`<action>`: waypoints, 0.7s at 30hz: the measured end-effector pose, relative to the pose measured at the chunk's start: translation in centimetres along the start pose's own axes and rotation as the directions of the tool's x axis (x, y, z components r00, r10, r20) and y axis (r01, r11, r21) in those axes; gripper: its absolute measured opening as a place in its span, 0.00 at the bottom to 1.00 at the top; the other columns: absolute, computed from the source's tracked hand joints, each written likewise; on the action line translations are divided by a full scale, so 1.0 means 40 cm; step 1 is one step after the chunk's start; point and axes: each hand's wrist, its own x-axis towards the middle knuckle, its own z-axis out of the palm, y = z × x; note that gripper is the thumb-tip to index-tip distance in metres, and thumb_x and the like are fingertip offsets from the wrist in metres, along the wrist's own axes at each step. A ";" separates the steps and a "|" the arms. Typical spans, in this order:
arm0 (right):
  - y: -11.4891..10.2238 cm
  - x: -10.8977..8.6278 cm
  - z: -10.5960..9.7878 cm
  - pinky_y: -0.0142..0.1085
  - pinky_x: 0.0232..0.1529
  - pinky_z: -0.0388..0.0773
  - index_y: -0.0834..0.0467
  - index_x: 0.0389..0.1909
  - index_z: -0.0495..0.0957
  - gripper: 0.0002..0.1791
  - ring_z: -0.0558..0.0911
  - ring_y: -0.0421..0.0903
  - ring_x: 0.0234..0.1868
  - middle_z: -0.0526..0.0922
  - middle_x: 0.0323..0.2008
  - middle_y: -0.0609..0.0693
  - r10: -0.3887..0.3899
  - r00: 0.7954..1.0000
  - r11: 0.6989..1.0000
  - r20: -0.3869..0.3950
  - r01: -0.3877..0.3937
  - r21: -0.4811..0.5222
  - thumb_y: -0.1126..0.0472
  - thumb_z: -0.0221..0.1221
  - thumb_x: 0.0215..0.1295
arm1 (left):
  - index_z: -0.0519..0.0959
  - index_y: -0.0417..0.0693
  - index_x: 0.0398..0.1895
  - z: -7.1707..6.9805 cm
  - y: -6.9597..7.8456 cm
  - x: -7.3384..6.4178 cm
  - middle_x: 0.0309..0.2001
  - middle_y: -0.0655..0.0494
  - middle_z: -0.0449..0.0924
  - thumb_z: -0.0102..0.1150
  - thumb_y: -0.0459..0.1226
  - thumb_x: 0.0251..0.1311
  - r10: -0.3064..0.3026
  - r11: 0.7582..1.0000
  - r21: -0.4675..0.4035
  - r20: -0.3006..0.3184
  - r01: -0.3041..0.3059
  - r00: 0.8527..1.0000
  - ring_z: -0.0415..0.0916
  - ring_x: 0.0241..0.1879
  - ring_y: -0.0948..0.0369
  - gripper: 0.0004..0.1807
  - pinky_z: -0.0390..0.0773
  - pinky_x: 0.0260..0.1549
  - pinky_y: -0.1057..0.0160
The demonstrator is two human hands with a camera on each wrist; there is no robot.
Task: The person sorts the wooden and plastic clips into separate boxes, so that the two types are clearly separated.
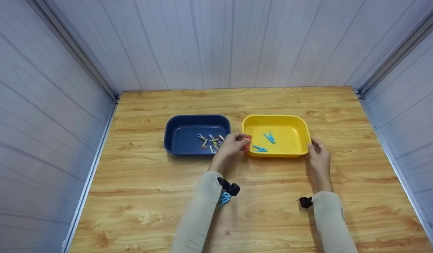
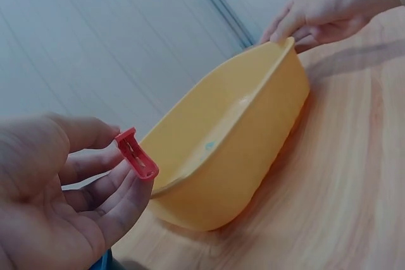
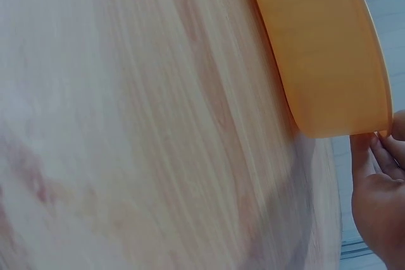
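My left hand (image 1: 231,147) pinches a red clothespin (image 2: 136,154) between thumb and fingers, right at the near left rim of the yellow basin (image 1: 276,153). At the opposite end, my right hand (image 1: 320,158) holds the basin's rim, its thumb and fingers at the near right corner. Inside the basin lie two light blue clothespins, one near the middle (image 1: 269,137) and another by the near left corner (image 1: 260,149). The fingers partly cover the red clothespin in the head view.
A dark blue basin (image 1: 197,154) stands to the left, with several small multicoloured clothespins (image 1: 212,140) inside; my left hand hides its near right corner. Light blue clothespins (image 1: 224,198) lie on the wooden table (image 1: 139,196), partly behind the left forearm. Pale panels (image 1: 216,45) enclose the table.
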 end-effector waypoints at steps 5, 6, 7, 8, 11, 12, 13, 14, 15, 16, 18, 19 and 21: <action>0.006 0.000 -0.001 0.23 0.56 0.69 0.60 0.67 0.66 0.25 0.70 0.45 0.62 0.70 0.65 0.57 -0.016 1.000 1.000 -0.005 0.016 0.001 0.58 0.51 0.71 | 0.78 0.36 0.50 0.009 0.016 0.011 0.35 0.52 0.77 0.56 0.34 0.64 0.059 0.998 0.004 0.004 -0.059 0.998 0.76 0.34 0.63 0.13 0.80 0.45 0.59; 0.010 0.001 -0.001 0.23 0.56 0.69 0.60 0.67 0.66 0.25 0.71 0.44 0.62 0.70 0.65 0.56 -0.023 1.000 1.000 -0.010 0.023 0.002 0.57 0.51 0.71 | 0.78 0.36 0.50 0.010 0.017 0.013 0.35 0.52 0.77 0.55 0.33 0.64 0.061 0.998 0.000 0.002 -0.061 0.998 0.76 0.33 0.63 0.13 0.80 0.44 0.60; 0.014 0.002 0.000 0.23 0.57 0.68 0.59 0.67 0.66 0.25 0.70 0.44 0.62 0.70 0.65 0.56 -0.025 1.000 1.000 -0.012 0.025 -0.005 0.56 0.51 0.71 | 0.77 0.36 0.50 0.011 0.018 0.014 0.35 0.52 0.77 0.56 0.33 0.64 0.059 0.998 -0.004 -0.002 -0.059 0.998 0.76 0.33 0.63 0.13 0.81 0.43 0.61; 0.019 0.003 0.000 0.23 0.58 0.68 0.59 0.67 0.65 0.26 0.70 0.44 0.62 0.70 0.65 0.56 -0.028 1.000 1.000 -0.014 0.028 -0.006 0.55 0.51 0.71 | 0.77 0.36 0.50 0.013 0.019 0.015 0.35 0.52 0.78 0.56 0.33 0.64 0.057 0.998 -0.010 -0.005 -0.057 0.998 0.76 0.34 0.63 0.13 0.81 0.43 0.62; 0.024 0.005 0.000 0.26 0.60 0.67 0.59 0.67 0.65 0.25 0.70 0.45 0.63 0.70 0.65 0.55 -0.039 0.999 0.999 -0.021 0.039 -0.021 0.56 0.50 0.72 | 0.77 0.38 0.51 0.018 0.022 0.019 0.38 0.50 0.78 0.56 0.35 0.65 0.029 1.000 -0.003 -0.022 -0.029 0.999 0.77 0.36 0.61 0.14 0.81 0.42 0.63; 0.024 0.006 0.000 0.26 0.60 0.67 0.59 0.67 0.65 0.25 0.70 0.45 0.63 0.70 0.65 0.55 -0.041 0.999 0.999 -0.022 0.040 -0.026 0.56 0.50 0.72 | 0.77 0.39 0.50 0.020 0.013 0.029 0.39 0.50 0.78 0.56 0.35 0.65 0.028 1.000 0.001 -0.032 -0.028 0.999 0.77 0.36 0.62 0.13 0.81 0.40 0.65; 0.024 0.006 -0.001 0.27 0.61 0.67 0.59 0.67 0.65 0.25 0.70 0.46 0.63 0.69 0.66 0.55 -0.041 0.999 0.999 -0.022 0.041 -0.035 0.56 0.49 0.72 | 0.77 0.40 0.50 0.022 0.013 0.030 0.39 0.51 0.78 0.56 0.36 0.65 0.027 1.000 0.002 -0.038 -0.027 0.999 0.77 0.36 0.62 0.13 0.81 0.40 0.65; 0.025 0.007 0.000 0.26 0.60 0.68 0.59 0.67 0.65 0.25 0.70 0.46 0.63 0.70 0.65 0.56 -0.045 0.999 0.998 -0.025 0.044 -0.033 0.56 0.50 0.72 | 0.77 0.40 0.50 0.024 0.012 0.032 0.39 0.51 0.78 0.56 0.36 0.65 0.027 1.000 0.009 -0.044 -0.027 0.999 0.76 0.36 0.62 0.13 0.81 0.40 0.65; 0.026 0.008 0.000 0.26 0.60 0.68 0.60 0.67 0.65 0.25 0.70 0.47 0.63 0.70 0.65 0.56 -0.049 0.998 0.998 -0.028 0.048 -0.032 0.57 0.50 0.72 | 0.77 0.40 0.50 0.026 0.012 0.034 0.38 0.51 0.78 0.56 0.36 0.65 0.028 1.000 0.013 -0.053 -0.027 0.998 0.76 0.35 0.62 0.13 0.81 0.40 0.65; 0.026 0.008 0.000 0.26 0.60 0.68 0.60 0.67 0.65 0.25 0.70 0.47 0.63 0.70 0.65 0.56 -0.044 0.999 0.999 -0.026 0.044 -0.017 0.57 0.50 0.72 | 0.77 0.40 0.50 0.028 0.011 0.035 0.37 0.52 0.78 0.56 0.36 0.65 0.031 0.999 0.017 -0.060 -0.030 0.998 0.76 0.34 0.62 0.13 0.81 0.40 0.64; 0.028 0.009 0.001 0.25 0.59 0.69 0.60 0.67 0.66 0.25 0.70 0.47 0.63 0.70 0.65 0.57 -0.041 0.999 0.999 -0.024 0.041 0.007 0.57 0.50 0.72 | 0.78 0.39 0.49 0.032 0.010 0.036 0.36 0.51 0.79 0.56 0.37 0.65 0.042 0.999 0.023 -0.076 -0.041 0.996 0.76 0.33 0.62 0.13 0.81 0.41 0.62; 0.029 0.009 0.002 0.25 0.58 0.69 0.60 0.67 0.66 0.25 0.70 0.47 0.63 0.70 0.65 0.57 -0.043 0.999 0.999 -0.024 0.043 0.013 0.58 0.50 0.72 | 0.78 0.39 0.49 0.033 0.011 0.037 0.36 0.50 0.80 0.57 0.36 0.64 0.051 0.999 0.021 -0.083 -0.049 0.995 0.77 0.33 0.61 0.13 0.81 0.41 0.61; 0.030 0.009 0.002 0.23 0.56 0.69 0.60 0.66 0.66 0.24 0.71 0.47 0.62 0.71 0.64 0.58 -0.051 0.998 0.998 -0.024 0.052 0.021 0.58 0.50 0.72 | 0.77 0.38 0.48 0.035 0.012 0.037 0.37 0.47 0.80 0.57 0.36 0.64 0.064 0.998 0.023 -0.096 -0.062 0.993 0.78 0.32 0.60 0.13 0.81 0.43 0.59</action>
